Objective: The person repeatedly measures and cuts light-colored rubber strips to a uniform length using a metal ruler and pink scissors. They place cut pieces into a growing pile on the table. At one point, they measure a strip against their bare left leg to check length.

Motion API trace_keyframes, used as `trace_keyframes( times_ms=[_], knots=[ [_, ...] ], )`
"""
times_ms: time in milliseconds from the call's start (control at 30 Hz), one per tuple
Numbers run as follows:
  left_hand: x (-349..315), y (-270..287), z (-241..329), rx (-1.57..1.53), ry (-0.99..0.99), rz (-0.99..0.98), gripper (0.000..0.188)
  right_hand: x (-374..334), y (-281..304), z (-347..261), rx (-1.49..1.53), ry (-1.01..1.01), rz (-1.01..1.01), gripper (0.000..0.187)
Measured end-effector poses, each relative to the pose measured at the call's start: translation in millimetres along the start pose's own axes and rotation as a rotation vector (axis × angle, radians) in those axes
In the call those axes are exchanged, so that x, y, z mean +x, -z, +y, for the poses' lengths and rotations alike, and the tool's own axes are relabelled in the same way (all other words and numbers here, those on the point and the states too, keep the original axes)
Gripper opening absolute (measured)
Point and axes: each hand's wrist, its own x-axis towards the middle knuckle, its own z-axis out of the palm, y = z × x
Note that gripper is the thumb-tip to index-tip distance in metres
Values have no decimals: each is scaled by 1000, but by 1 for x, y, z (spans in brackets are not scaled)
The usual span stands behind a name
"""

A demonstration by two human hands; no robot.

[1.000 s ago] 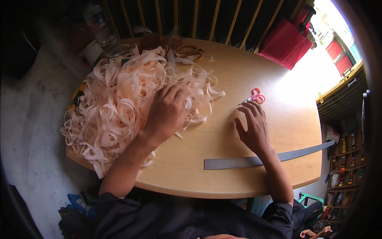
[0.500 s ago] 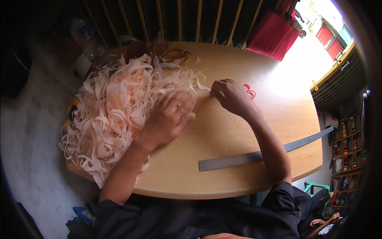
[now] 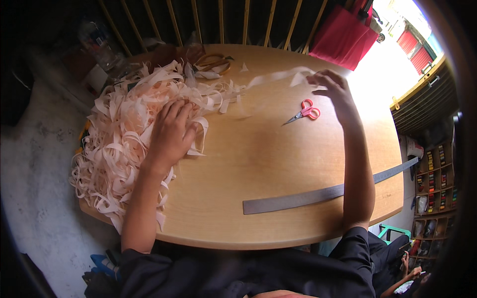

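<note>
Head view: right fingers (image 3: 323,79) pinch a pale strip (image 3: 278,76), left fingers (image 3: 172,110) on the heap (image 3: 124,116), grip unclear; ruler (image 3: 293,200) markings illegible

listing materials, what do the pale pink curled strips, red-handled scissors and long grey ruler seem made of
Pale pink curled strips: probably thin matte fabric, given soft loops. Red-handled scissors: likely metal blades, grey and shiny; probably plastic handles, evenly coloured. Long grey ruler: probably dull metal, with grey sheen.

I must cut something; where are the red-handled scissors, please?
In the head view, the scissors lie right of centre on the table, lower left of the right hand.
</note>
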Motion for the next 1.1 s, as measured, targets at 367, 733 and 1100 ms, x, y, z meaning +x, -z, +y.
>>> trace_keyframes(
  times_ms=[367,733,1100],
  knots=[
    [1,1,-4,12,21,6,45,-13,121,3,209,263,538,55],
    [6,2,4,-29,-19,140,53,-47,184,-43,24,269,913,57],
    [-1,-26,73,-89,-371,-201,62,-47,122,-89,-89,374,438,47]
  ],
)
